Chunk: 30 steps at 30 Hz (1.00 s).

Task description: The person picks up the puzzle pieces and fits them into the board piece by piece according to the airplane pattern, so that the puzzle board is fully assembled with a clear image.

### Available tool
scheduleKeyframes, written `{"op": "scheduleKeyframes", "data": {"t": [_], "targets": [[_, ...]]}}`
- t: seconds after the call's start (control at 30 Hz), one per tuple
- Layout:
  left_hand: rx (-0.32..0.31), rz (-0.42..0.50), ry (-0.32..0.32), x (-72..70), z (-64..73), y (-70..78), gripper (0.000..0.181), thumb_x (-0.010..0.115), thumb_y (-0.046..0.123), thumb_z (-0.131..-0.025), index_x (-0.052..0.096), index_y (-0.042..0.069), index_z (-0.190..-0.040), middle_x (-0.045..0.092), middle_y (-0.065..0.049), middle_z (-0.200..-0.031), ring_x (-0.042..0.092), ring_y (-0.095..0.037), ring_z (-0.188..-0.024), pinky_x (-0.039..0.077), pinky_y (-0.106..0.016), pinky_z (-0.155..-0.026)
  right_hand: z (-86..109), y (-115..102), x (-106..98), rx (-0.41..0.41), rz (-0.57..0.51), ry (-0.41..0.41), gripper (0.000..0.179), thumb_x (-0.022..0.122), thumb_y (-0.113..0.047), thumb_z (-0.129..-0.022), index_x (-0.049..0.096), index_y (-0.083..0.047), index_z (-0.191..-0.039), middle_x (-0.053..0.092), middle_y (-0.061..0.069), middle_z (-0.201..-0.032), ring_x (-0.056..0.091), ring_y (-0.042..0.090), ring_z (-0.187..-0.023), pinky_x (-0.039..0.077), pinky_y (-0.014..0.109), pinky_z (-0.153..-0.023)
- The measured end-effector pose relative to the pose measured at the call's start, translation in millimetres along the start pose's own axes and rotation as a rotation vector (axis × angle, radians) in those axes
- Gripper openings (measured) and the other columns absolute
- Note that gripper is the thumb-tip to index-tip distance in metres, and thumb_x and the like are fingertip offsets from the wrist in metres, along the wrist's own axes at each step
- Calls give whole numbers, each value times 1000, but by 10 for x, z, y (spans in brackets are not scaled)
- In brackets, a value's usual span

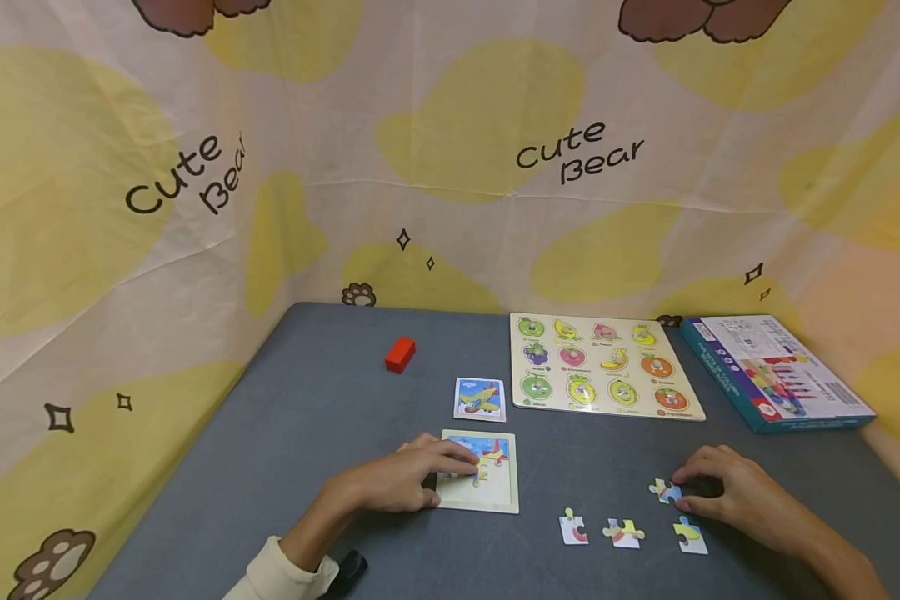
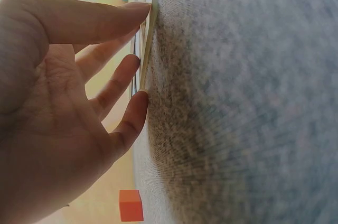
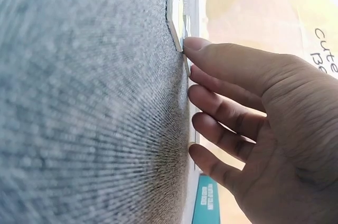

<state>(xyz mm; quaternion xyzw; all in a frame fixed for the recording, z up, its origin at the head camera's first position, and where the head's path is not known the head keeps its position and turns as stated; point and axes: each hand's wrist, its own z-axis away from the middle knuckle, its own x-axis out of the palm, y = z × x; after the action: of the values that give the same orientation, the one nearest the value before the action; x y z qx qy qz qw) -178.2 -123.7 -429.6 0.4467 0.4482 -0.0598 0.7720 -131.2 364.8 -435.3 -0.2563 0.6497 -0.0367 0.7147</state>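
Observation:
My left hand (image 1: 412, 471) rests over the left side of a small framed jigsaw tray (image 1: 513, 483). Its fingertips touch the airplane picture pieces (image 1: 495, 450) laid in the tray, and the thumb lies at the tray's edge. Seen from the left wrist, the fingers (image 2: 124, 78) are spread and slightly bent along that edge. My right hand (image 1: 742, 492) pinches a jigsaw piece (image 1: 665, 490) at the table surface between thumb and forefinger. In the right wrist view the thumb (image 3: 195, 44) sits by the pieces, with the other fingers loosely bent. Part of the tray is hidden under the left hand.
Loose jigsaw pieces (image 1: 624, 533) lie between the hands, near the front. Behind the tray is an airplane picture card (image 1: 480, 399), with a red block (image 1: 400, 355) farther left. A fruit board (image 1: 607, 367) and a flat box (image 1: 780, 375) lie at back right, before a fabric wall.

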Motion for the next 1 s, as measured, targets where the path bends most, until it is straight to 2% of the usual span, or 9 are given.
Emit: {"op": "scheduleKeyframes", "data": {"t": [0.13,0.37,0.6,0.73,0.9,1.0], "targets": [[1,4,-2,4,-2,-6,64,68,-2,-91,63,24,-149,51,19,-155,41,-13,-135,34,-43,-106,-5,-1,-4,12,-2,-11,18,86,-38,-88,77,-31,-101,63,-15,-104,50,-2,-95,50,26,-81],[2,7,-13,-5,-7,-4,64,67,-1,-92,62,24,-150,50,18,-156,41,-13,-136,34,-43,-107,-3,-6,29,-13,11,42,17,88,-37,-86,75,-32,-96,63,-17,-99,50,-3,-92,49,27,-79],[5,9,-15,-14,-1,3,63,67,-1,-92,62,23,-150,51,17,-157,41,-13,-136,34,-42,-107,-27,-51,49,-7,24,54,18,88,-38,-85,75,-31,-96,61,-17,-97,48,-2,-91,49,26,-77],[6,6,-13,-13,0,-1,63,67,-1,-92,63,23,-150,51,17,-156,41,-13,-135,34,-42,-107,-88,-124,56,-18,22,44,19,87,-41,-86,75,-32,-97,60,-17,-98,49,-2,-93,50,26,-78],[7,2,-11,-12,-3,-6,63,67,0,-92,62,23,-150,51,18,-156,41,-13,-135,34,-42,-107,-216,-277,76,-84,29,65,19,87,-42,-86,75,-33,-97,60,-20,-99,50,-1,-94,51,29,-81],[5,4,-11,-12,-1,-3,63,67,0,-92,62,23,-150,51,18,-156,41,-12,-135,35,-41,-107,-317,-398,90,-115,28,51,18,87,-43,-86,75,-34,-96,60,-22,-99,50,0,-95,51,30,-82]]}}
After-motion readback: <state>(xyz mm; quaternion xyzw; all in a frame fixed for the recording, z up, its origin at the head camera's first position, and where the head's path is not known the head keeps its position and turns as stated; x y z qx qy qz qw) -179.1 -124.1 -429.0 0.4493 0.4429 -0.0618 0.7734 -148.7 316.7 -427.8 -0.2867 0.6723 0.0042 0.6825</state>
